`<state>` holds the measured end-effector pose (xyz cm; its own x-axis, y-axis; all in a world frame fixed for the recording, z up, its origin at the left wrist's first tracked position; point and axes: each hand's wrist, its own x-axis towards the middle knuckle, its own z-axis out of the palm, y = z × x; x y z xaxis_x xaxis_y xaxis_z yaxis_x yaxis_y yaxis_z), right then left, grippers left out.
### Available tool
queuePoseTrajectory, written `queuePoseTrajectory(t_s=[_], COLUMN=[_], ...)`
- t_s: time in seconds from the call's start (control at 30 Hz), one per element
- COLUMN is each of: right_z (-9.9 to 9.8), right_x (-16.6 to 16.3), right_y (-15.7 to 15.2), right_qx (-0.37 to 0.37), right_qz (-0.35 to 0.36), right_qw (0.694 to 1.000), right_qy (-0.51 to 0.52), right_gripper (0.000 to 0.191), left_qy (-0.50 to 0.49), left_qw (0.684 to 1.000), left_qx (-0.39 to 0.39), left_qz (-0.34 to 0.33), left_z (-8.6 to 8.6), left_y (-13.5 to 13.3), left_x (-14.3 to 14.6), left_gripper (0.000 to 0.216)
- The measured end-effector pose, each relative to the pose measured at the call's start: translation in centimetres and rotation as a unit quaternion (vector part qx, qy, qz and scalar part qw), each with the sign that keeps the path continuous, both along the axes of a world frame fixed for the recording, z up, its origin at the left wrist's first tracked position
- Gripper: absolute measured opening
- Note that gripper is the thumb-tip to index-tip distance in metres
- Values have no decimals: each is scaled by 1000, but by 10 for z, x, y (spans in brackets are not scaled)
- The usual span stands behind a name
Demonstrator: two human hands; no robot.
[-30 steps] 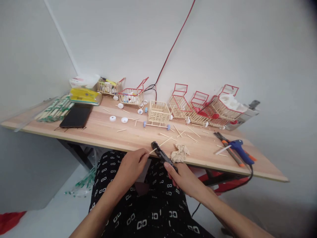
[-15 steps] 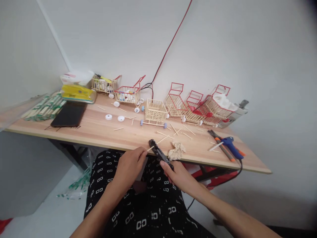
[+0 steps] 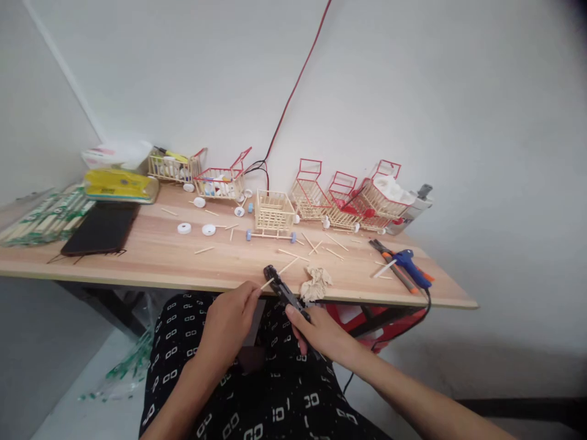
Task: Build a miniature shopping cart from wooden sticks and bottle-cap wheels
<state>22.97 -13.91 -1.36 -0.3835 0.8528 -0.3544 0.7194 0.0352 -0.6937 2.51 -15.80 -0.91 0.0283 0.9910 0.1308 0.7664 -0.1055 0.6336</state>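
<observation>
My left hand (image 3: 232, 315) is closed, pinching a thin wooden stick (image 3: 288, 266) near the table's front edge. That stick runs across the jaws of black pliers (image 3: 287, 295), its far end sticking out beyond them. Around the pliers' handles my right hand (image 3: 321, 330) is closed; whether the jaws press on the stick I cannot tell. Just right of the pliers lies a crumpled piece of brown paper (image 3: 315, 283). Behind them stands a small cart of wooden sticks (image 3: 274, 212) with blue-grey wheels, and cut sticks (image 3: 314, 247) are scattered nearby.
Several small carts with red handles (image 3: 309, 192) line the wall. On the right lie orange-handled pliers (image 3: 395, 269) and a blue glue gun (image 3: 409, 266) with its cord. Leftward are two white wheels (image 3: 184, 228), a dark phone (image 3: 101, 228), a yellow packet (image 3: 120, 186) and bundled sticks (image 3: 48, 214).
My view has turned a little, so the table and its things appear further left. Both hands keep their holds, with the stick still across the pliers' jaws.
</observation>
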Motion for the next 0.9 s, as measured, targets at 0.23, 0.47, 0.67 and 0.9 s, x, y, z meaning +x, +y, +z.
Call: queuePoseTrajectory(t_s=[0.23,0.47,0.67,0.9], right_z=[-8,-19,-14,-24], right_x=[2,-2,-12,-36], right_y=[-3,-12,-13,-16], right_qx=[61,30,75,55], right_qz=[-23,-37,-55,-79], right_qw=[998,994,989,989], right_qy=[-13,100,115,114], right_gripper=[70,63,53,50], left_qy=[-4,6,18,99], left_qw=[1000,1000,1000,993], left_qx=[-6,9,4,-50], left_qz=[0,-5,13,38], left_z=[5,12,20,21], left_y=[-3,-10,-13,-6], left_x=[4,5,1,-3], left_gripper=[31,31,28,28])
